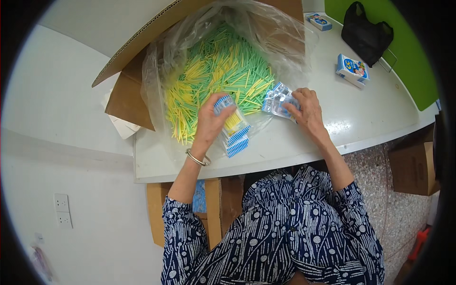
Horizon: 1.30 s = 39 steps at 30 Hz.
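Note:
My left hand (210, 119) is closed on small clear packets (233, 122) with blue-striped ends, held with yellow sticks showing inside the front one. To its right, my right hand (308, 110) pinches clear blue-striped packets (280, 100), which look flat; their contents cannot be made out. Both hands are over the near edge of a big heap of thin green and yellow sticks (223, 66). The heap spills out of a clear plastic bag (156, 80) inside an open cardboard box lying toward me.
The cardboard box (128, 102) stands on the white table (304, 147). At the right are two small blue-and-white boxes, one nearer (352, 71) and one farther (319, 22), beside a black plastic bag (365, 33). A green panel (408, 57) borders the table. Cartons (413, 164) stand on the floor.

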Each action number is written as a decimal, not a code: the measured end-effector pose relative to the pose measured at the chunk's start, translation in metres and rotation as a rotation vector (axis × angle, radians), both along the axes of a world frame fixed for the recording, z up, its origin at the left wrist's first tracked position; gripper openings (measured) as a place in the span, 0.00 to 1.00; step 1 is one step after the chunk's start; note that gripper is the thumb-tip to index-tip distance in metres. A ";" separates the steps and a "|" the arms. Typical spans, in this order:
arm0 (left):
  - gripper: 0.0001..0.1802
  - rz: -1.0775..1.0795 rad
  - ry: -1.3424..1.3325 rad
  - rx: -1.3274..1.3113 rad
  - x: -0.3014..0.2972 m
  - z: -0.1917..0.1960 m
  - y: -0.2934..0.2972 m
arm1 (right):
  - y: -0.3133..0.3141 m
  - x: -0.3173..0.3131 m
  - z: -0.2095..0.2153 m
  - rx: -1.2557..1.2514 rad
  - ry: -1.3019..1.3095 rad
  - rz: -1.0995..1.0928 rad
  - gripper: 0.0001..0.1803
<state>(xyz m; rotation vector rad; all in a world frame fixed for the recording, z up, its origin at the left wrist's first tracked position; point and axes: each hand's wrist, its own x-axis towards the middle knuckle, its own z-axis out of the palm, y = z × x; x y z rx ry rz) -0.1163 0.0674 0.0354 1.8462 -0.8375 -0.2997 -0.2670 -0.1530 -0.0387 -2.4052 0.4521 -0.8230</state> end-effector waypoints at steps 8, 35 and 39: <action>0.20 0.156 -0.883 0.358 0.004 -0.044 0.016 | -0.003 0.014 -0.024 -0.152 -0.083 -0.032 0.09; 0.08 -0.160 -0.542 0.140 -0.034 -0.006 -0.059 | 0.017 -0.004 0.023 0.752 -0.028 0.352 0.12; 0.09 -0.178 -0.538 0.163 -0.034 -0.009 -0.058 | 0.015 -0.004 0.020 0.734 0.026 0.382 0.12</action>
